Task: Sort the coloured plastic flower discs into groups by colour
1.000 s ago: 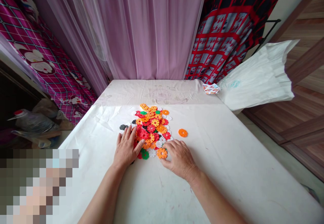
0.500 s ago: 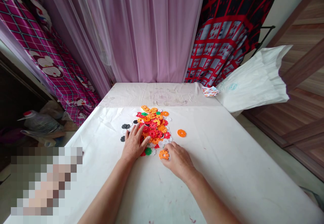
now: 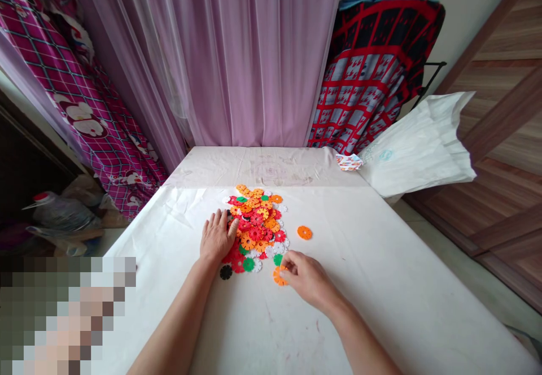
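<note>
A heap of notched plastic discs (image 3: 256, 232) in red, orange, green, white and black lies mid-table. My left hand (image 3: 217, 236) rests flat along the heap's left side, fingers apart, covering some of the discs there. At the heap's near right, my right hand (image 3: 309, 276) has its thumb and fingers pinched on the edge of an orange notched disc (image 3: 279, 276). Just beyond those fingertips is a green disc (image 3: 278, 260). A black disc (image 3: 226, 272) lies alone at the near left, and another orange disc (image 3: 304, 232) sits apart on the right.
A white cloth (image 3: 262, 330) covers the table. A patterned paper piece (image 3: 349, 162) and a large white bag (image 3: 417, 146) stand at the far right corner. Purple curtains (image 3: 258, 59) hang behind the table. A blurred patch covers the lower left.
My left hand has shifted left, against the heap's side, and the black discs there are now covered. My right hand has drawn the orange disc slightly nearer. The view has tilted up a little.
</note>
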`<state>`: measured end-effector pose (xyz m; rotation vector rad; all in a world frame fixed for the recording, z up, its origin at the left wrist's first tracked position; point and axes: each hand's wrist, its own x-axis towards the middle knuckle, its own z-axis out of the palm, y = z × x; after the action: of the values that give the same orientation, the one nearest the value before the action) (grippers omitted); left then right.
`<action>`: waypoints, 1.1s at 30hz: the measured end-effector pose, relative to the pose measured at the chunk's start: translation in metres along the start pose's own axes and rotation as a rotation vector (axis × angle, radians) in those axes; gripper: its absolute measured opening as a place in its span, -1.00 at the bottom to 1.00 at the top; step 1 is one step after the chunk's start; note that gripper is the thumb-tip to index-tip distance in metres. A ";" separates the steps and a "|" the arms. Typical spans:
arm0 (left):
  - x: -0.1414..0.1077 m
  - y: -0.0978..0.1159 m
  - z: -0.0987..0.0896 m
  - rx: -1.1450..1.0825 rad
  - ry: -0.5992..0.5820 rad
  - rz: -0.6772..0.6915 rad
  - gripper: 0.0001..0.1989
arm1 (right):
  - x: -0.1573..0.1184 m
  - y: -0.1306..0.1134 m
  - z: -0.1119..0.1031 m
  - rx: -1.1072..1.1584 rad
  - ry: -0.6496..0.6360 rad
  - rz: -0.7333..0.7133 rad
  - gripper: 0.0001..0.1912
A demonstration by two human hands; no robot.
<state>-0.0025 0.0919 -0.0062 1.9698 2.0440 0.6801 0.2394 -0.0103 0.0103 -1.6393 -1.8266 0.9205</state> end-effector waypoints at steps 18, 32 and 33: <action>-0.025 -0.032 -0.021 -0.781 0.336 -0.251 -0.53 | 0.072 0.066 -0.046 0.342 0.404 0.335 -0.79; -0.022 -0.030 -0.022 -0.787 0.337 -0.268 -0.56 | 0.063 0.064 -0.049 -0.152 0.310 0.077 -0.55; -0.021 -0.032 -0.021 -0.725 0.326 -0.243 -0.58 | 0.062 0.062 -0.049 -0.196 0.304 0.056 -0.58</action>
<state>-0.0389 0.0675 -0.0067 1.2375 1.7705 1.4932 0.3075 0.0610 -0.0097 -1.8430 -1.7090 0.4915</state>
